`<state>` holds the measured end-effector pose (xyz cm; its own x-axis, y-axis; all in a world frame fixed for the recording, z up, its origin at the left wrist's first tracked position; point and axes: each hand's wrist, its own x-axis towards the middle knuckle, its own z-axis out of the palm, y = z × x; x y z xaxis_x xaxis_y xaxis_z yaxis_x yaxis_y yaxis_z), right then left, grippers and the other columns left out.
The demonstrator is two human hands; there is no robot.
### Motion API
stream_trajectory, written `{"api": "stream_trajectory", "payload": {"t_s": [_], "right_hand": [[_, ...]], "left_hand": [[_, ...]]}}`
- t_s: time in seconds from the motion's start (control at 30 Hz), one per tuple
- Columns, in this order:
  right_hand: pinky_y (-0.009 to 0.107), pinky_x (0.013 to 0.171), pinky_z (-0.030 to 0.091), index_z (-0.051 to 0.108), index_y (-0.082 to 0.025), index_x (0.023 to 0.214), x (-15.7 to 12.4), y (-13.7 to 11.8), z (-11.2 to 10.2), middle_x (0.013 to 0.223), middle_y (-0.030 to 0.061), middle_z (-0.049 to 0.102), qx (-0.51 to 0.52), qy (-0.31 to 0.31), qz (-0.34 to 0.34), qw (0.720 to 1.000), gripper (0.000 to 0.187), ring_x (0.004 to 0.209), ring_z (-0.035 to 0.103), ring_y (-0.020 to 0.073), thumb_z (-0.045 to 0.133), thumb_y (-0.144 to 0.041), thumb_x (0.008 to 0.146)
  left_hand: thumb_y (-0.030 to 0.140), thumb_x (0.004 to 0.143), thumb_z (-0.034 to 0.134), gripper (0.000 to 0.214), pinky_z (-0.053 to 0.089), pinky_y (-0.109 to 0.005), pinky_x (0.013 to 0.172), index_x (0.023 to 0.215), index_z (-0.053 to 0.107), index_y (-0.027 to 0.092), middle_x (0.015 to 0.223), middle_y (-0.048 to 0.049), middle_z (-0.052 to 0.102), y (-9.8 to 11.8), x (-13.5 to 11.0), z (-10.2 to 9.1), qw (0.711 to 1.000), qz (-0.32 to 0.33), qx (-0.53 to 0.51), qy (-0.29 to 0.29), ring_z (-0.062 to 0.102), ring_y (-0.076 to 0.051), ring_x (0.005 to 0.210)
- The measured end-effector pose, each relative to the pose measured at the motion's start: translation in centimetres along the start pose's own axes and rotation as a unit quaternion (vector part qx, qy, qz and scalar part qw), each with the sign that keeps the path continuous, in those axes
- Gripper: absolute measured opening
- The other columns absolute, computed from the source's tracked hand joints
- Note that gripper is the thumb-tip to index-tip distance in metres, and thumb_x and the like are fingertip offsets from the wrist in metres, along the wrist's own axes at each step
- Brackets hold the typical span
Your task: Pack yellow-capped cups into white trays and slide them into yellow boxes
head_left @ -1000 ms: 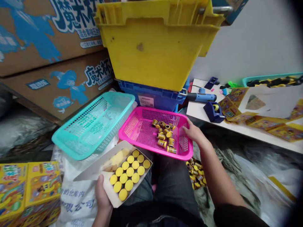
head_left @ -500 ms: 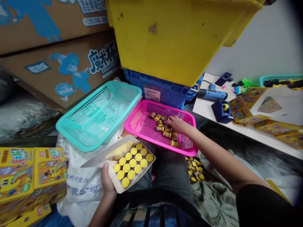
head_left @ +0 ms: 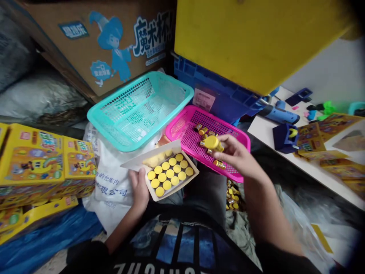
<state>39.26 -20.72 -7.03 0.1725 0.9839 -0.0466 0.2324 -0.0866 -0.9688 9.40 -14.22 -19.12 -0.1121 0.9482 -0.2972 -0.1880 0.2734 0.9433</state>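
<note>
My left hand [head_left: 139,187] grips the near corner of an open cardboard box [head_left: 159,161] filled with rows of small bottles showing yellow caps [head_left: 170,173]. My right hand [head_left: 237,156] is pinched shut on one yellow-capped bottle [head_left: 211,142], held just above the pink mesh basket [head_left: 185,131]. Several more of these small yellow bottles [head_left: 204,134] lie loose in the pink basket. The box rests over my lap, just left of the pink basket.
A teal mesh basket [head_left: 137,110] sits left of the pink one on a white sack [head_left: 111,182]. Yellow printed cartons [head_left: 42,163] are stacked at left. A yellow crate [head_left: 256,38] on a blue crate [head_left: 222,99] stands behind. A white table [head_left: 313,167] with a tape dispenser [head_left: 285,137] is at right. More bottles [head_left: 232,192] lie on the floor.
My right hand went from the pink basket's rim into the loose bottles, closed on one and lifted it toward the box. The view tilted down and left.
</note>
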Motion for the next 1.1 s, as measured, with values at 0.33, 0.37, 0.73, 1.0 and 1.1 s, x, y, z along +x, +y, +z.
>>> {"api": "stream_trajectory", "payload": {"t_s": [0.33,0.37,0.73,1.0,1.1], "right_hand": [[0.037,0.083,0.059,0.062,-0.025,0.108,-4.7,-0.3,10.6,0.107,0.0056,0.073,-0.007,-0.019,-0.065,0.998,0.035,0.094,0.072,0.0220,0.081,-0.041,0.083],[0.037,0.083,0.059,0.064,-0.024,0.107,-4.8,-0.5,11.1,0.105,0.0055,0.074,-0.028,-0.031,-0.083,0.996,0.032,0.093,0.072,0.0220,0.080,-0.038,0.084],[0.037,0.085,0.055,0.072,-0.022,0.114,1.1,1.4,-1.9,0.110,0.0092,0.077,-0.378,0.116,0.068,0.916,0.027,0.097,0.071,0.0263,0.056,-0.035,0.096],[0.038,0.089,0.053,0.076,-0.022,0.101,6.3,5.3,-3.1,0.112,0.0114,0.075,-0.540,-0.134,0.139,0.819,0.025,0.107,0.068,0.0311,0.079,-0.030,0.077],[0.041,0.094,0.051,0.075,-0.018,0.098,5.7,6.5,-2.1,0.118,0.0162,0.072,-0.541,-0.131,0.122,0.822,0.030,0.119,0.062,0.0354,0.083,-0.022,0.070]], "left_hand": [[0.026,0.044,0.094,0.056,0.057,-0.046,0.086,0.098,0.076,0.021,0.102,-0.0124,0.073,8.0,-4.9,-2.4,0.973,0.104,0.097,-0.180,0.067,-0.032,0.088],[0.025,0.049,0.093,0.055,0.058,-0.043,0.081,0.101,0.077,0.021,0.105,-0.0123,0.074,8.9,-5.4,-1.8,0.968,0.069,0.101,-0.220,0.068,-0.031,0.087],[0.027,0.085,0.059,0.041,0.049,-0.043,0.092,0.122,0.076,0.025,0.102,-0.0116,0.075,8.3,-1.2,-2.2,0.735,0.368,0.533,-0.202,0.064,-0.033,0.098],[0.026,0.090,0.058,0.032,0.046,-0.049,0.083,0.117,0.075,0.019,0.112,-0.0194,0.072,7.0,-1.3,-0.4,0.640,0.343,0.672,-0.145,0.059,-0.039,0.102],[0.029,0.089,0.062,0.033,0.044,-0.053,0.093,0.119,0.072,0.020,0.123,-0.0192,0.063,6.2,-1.8,-1.3,0.686,0.351,0.632,-0.076,0.056,-0.038,0.112]]}}
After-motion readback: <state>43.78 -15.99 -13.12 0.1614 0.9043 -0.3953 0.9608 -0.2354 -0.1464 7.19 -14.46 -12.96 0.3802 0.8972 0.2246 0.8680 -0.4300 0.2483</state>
